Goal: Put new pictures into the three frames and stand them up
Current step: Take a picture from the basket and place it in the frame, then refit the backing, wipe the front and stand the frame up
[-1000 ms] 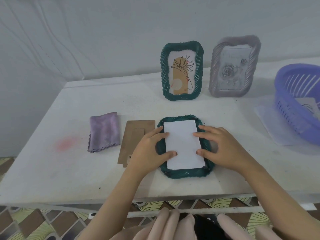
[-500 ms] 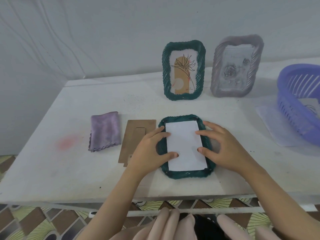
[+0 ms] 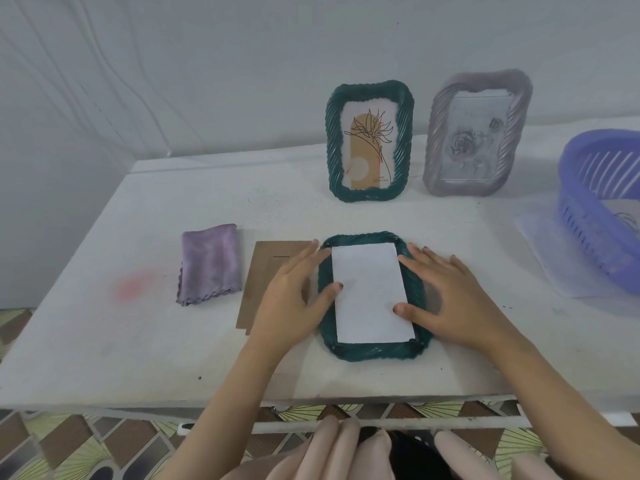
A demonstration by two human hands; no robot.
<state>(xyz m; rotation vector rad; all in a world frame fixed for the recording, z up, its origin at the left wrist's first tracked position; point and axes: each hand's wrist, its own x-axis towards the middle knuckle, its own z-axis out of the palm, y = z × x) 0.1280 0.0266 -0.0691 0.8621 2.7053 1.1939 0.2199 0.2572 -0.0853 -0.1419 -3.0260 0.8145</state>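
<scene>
Hands (image 3: 294,292) on ridged green frame (image 3: 375,351)

both bare forearms are reaching forward from the bottom edge, converging toward the middle. the left hand (image 3: 294,296) is lying palm down with fingers spread flat and pointing forward, its thumb angling inward to the right. the right hand (image 3: 450,299) is mirroring it, palm down, fingers splayed forward and left, thumb stretching inward. neither hand is gripping anything; both are pressing flat.
</scene>
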